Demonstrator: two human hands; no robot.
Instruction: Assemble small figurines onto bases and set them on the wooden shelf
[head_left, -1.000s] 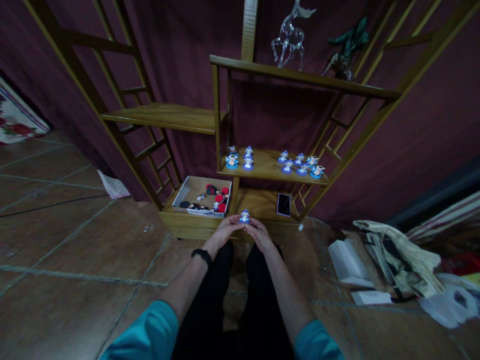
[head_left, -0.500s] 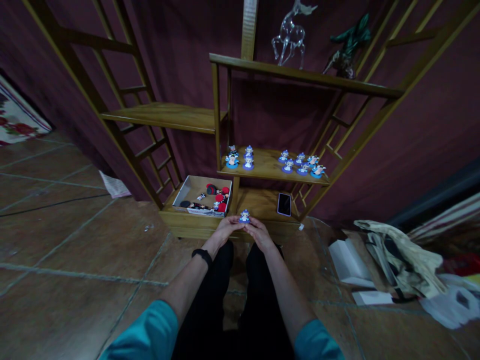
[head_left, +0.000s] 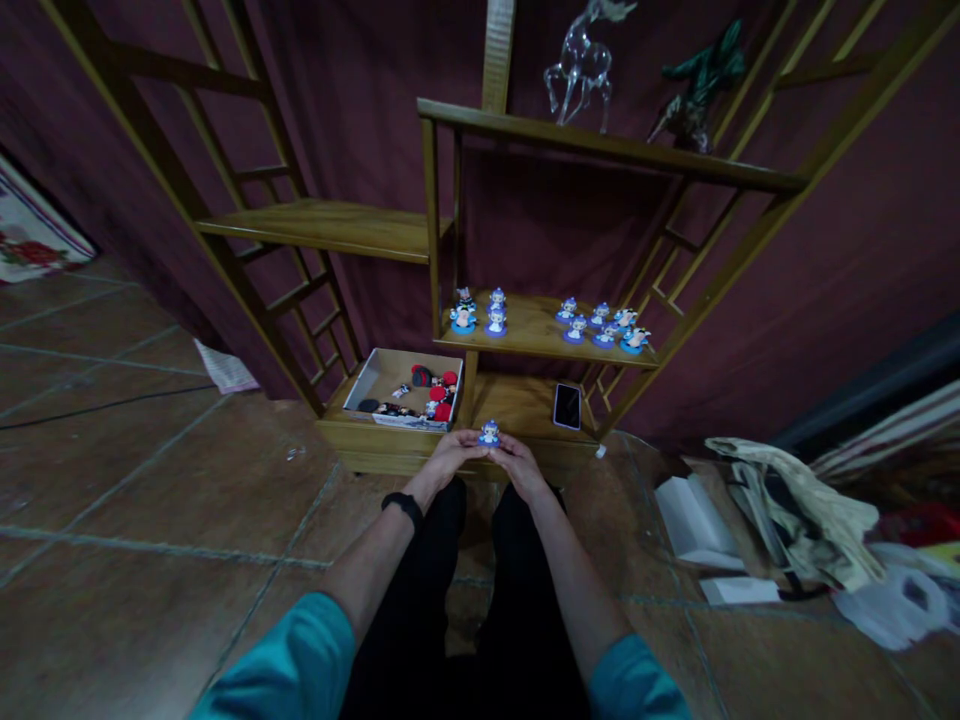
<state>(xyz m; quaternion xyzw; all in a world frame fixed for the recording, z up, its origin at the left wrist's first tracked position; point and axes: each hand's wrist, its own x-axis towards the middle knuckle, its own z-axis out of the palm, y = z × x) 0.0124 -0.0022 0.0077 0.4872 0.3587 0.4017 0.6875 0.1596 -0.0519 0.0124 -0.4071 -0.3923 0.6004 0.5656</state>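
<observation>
Item: blue figurine point(head_left: 490, 433), pinched jointly by left hand point(head_left: 450, 455) and right hand point(head_left: 519, 463) above lowest shelf point(head_left: 525, 405). Handling advice: keep upright, grip base evenly.

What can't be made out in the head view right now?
- Small blue-based figurine: its base is covered by the left hand and right hand; face detail too small.
- Open cardboard box: red and black pieces inside too small and dark to identify.
- Clear glass deer: head cut off by the top edge.
- Dark phone: screen content unreadable.
</observation>
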